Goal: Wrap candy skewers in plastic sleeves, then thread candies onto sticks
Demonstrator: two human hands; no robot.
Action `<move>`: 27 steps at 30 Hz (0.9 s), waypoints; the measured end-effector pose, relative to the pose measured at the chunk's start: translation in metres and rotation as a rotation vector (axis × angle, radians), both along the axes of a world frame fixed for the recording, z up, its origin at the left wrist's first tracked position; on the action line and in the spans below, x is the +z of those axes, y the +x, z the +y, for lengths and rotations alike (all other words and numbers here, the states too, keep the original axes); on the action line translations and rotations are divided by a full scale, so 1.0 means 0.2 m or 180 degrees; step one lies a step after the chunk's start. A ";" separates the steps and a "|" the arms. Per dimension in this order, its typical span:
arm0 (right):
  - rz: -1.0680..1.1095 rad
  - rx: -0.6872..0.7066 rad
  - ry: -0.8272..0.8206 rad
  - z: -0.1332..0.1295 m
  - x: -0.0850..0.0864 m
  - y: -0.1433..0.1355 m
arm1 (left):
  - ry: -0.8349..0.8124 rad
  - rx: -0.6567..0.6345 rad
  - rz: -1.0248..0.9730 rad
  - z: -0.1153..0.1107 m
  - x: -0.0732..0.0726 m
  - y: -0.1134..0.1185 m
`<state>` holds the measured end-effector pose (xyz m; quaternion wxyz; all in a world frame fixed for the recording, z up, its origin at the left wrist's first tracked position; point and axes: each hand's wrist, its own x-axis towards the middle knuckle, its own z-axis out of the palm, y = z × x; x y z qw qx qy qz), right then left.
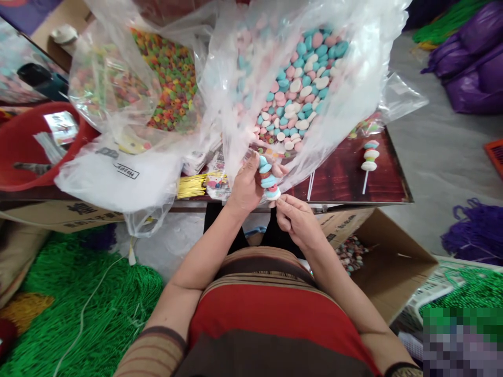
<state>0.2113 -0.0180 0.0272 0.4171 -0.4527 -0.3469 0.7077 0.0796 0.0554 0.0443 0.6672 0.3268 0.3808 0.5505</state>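
- A stack of blue, white and reddish pieces (269,179) is held between the two hands, near the front edge of the bench (338,183).
- The left hand (247,180) is wrapped around the upper part of the stack, its thumb laid along the left side and its fingertips showing on the right.
- By the right hand (295,215), thumb and forefinger are pinched together at the white lower end; whether a stick is gripped there cannot be told.
- The stack's long axis is tilted slightly, its far end leaned toward the left and its near end pointed at the right hand; both hands are in contact with it.
- Just beyond the stack, a plastic bag (356,86) is spread with its pastel pieces (294,102) exposed.
- To the right, thin white sticks (310,186) are laid near the front edge; farther right, a threaded skewer (370,156) is set down, with dark bench surface between them.
- On the left, yellow strips (192,186) are bunched near the edge.
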 end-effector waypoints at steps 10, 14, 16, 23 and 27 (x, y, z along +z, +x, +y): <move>-0.0342 -0.0235 0.0256 0.02 -0.01 -0.05 | 0.0342 -0.0038 0.0238 -0.03 0.04 0.00; -0.0728 -0.0694 0.0593 0.03 0.04 0.08 | 0.0534 0.0054 0.0194 0.00 0.02 0.00; -0.0964 -0.1152 0.0654 0.03 0.05 0.21 | 0.0586 0.0121 0.0216 0.02 0.00 0.00; -0.2647 -0.1848 0.0500 0.20 -0.04 0.72 | 0.0591 0.0189 0.0627 0.02 -0.06 -0.01; -0.4639 -0.1300 0.0490 0.26 -0.03 0.81 | 0.0596 0.0251 0.0797 0.02 -0.07 -0.02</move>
